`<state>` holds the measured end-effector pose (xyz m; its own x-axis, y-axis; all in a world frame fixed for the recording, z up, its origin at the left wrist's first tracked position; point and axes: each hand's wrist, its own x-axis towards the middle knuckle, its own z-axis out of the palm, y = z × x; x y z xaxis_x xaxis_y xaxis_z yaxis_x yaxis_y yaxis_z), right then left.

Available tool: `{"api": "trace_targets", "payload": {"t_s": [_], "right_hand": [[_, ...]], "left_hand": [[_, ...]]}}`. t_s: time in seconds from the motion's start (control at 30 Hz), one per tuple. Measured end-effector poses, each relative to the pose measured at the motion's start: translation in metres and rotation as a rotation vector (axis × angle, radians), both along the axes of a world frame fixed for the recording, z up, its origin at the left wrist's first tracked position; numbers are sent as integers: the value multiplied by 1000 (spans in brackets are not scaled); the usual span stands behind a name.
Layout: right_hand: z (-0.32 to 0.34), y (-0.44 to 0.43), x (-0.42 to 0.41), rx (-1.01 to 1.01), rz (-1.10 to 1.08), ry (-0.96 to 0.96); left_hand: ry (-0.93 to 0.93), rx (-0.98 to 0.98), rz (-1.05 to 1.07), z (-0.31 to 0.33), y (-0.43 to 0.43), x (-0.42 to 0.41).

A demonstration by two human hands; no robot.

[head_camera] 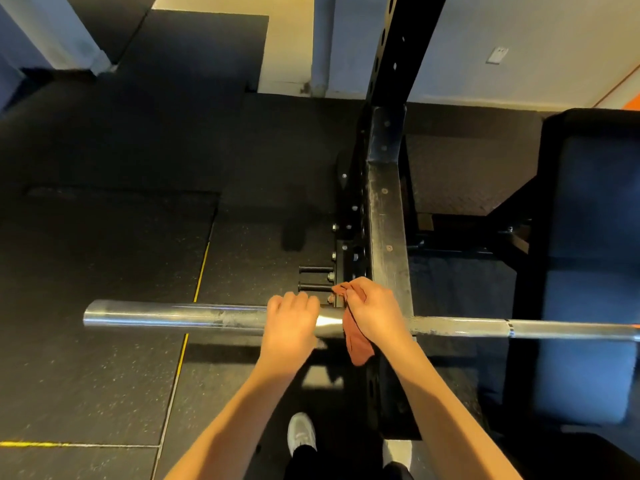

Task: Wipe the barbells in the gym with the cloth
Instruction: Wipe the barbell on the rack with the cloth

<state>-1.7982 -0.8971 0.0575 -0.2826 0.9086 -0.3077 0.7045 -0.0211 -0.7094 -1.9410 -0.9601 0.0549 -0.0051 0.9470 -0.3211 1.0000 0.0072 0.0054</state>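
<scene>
A steel barbell point(173, 315) lies horizontally across the view at waist height, its bare sleeve end at the left and its thinner shaft running off to the right. My left hand point(292, 322) grips the sleeve from above, just left of the collar. My right hand point(372, 311) holds a rust-brown cloth point(358, 344) bunched against the bar right beside the left hand. The cloth's loose end hangs below the bar.
A black rack beam point(386, 216) and its holed upright point(394, 46) stand just behind the bar. Two short black pegs point(315, 278) stick out left of the rack. A dark padded bench point(588, 254) fills the right. Black rubber flooring point(104, 237) spreads left; my white shoes point(301, 433) show below.
</scene>
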Motion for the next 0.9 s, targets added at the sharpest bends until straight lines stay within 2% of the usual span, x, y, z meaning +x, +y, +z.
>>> {"api": "trace_targets", "payload": {"t_s": [0.07, 0.13, 0.2, 0.27, 0.33, 0.43, 0.5, 0.57, 0.7, 0.9], "right_hand": [[1, 2, -1, -28, -26, -8], [-3, -11, 6, 145, 43, -2], [-9, -29, 16, 312, 129, 121], [-14, -34, 23, 349, 173, 179], [-10, -24, 20, 297, 133, 127], [-6, 8, 11, 30, 84, -2], [-5, 21, 7, -67, 20, 10], [-1, 16, 6, -49, -11, 24], [0, -26, 14, 296, 91, 85], [-1, -42, 19, 364, 126, 42]], "left_hand": [[-2, -122, -16, 2, 16, -4], [-25, -310, -53, 6, 37, -10], [-24, -355, -94, 11, 48, -13], [-26, -249, -96, 10, 39, -12], [-78, -47, -60, 3, 14, -9], [-192, 179, 3, -13, -15, -6], [-180, 281, 24, -20, -8, -7], [-160, 281, 54, -16, 5, -8], [-157, 232, 39, -16, 15, -10], [-178, 38, 73, -14, 25, -12]]}}
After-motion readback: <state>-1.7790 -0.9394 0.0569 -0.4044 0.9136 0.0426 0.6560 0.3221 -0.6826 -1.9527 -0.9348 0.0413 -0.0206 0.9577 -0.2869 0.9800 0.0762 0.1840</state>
